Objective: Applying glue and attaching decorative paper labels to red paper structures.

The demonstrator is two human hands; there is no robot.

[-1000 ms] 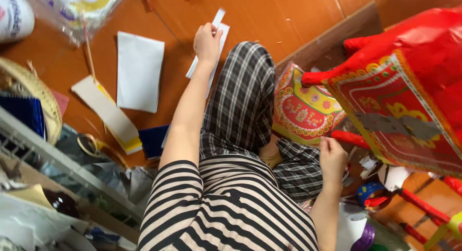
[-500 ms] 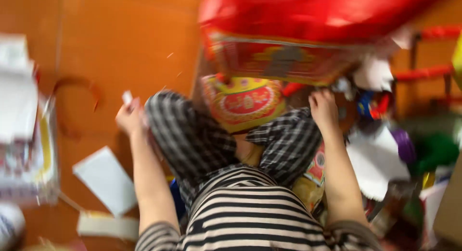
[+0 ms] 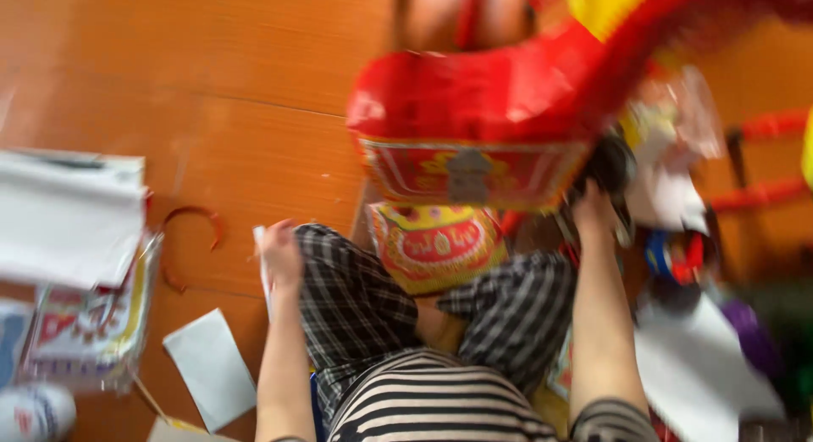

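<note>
Paper strip (image 3: 262, 260): a narrow white piece held in the left hand (image 3: 281, 254), just left of the person's checked knee (image 3: 351, 306) and low over the orange floor (image 3: 212, 86). The fingers appear curled round the strip; motion blur hides the exact grip.

Landmark for all positions below: the checked knee.

Change since one second ago:
- The left hand was stretched well out ahead of the knee with the strip over the floor. It has since drawn back and now sits just beside the knee, strip still in hand.
- The right hand (image 3: 593, 209) was low beside the lap. It has risen and now reaches up and right of the knee, to the lower edge of the red box (image 3: 474, 167) (a large red and gold paper piece with a curved red top). Whether it pinches the edge or only touches it cannot be told from the blur.
- The camera has swung, so the red box now stands ahead of the knee rather than off to the right.

Reading: the strip has been fetched in toward the body, and the other hand has gone to the box. The strip and the box remain well apart.

Other items: a round red and yellow paper piece (image 3: 436, 243) lies just right of the knee; a white sheet (image 3: 210, 367) lies on the floor left of it.
</note>
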